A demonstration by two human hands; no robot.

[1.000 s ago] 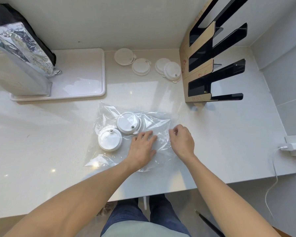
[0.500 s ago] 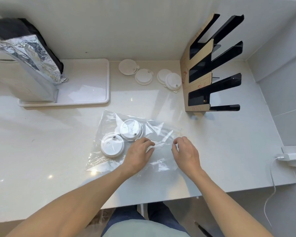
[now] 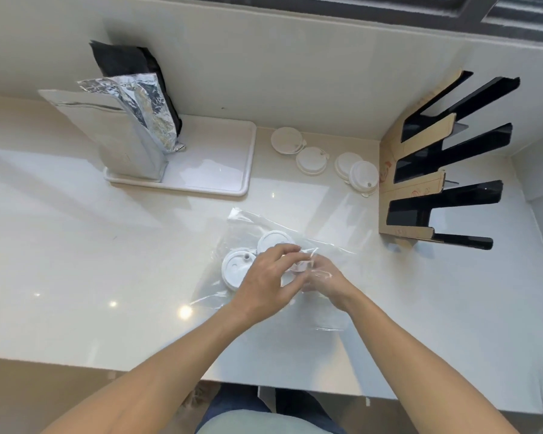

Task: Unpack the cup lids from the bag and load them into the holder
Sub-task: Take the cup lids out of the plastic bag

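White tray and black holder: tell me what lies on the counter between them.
In the head view, four loose white lids lie between the tray and the holder.

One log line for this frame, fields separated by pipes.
stage: opening bag | left hand: pinching bag | right hand: inside bag | lids in bag: two visible | holder: empty

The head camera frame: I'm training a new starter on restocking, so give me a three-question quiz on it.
1. True or false: the black holder already has lids in its slots.
2. How many loose lids lie on the counter outside the clear bag?
3. Which hand is inside the bag? A) left hand B) right hand C) neither

Key: 1 false, the slots look empty; 2 four, near the holder; 3 B, seen through the plastic, while the left hand's fingers lift the bag's edge.
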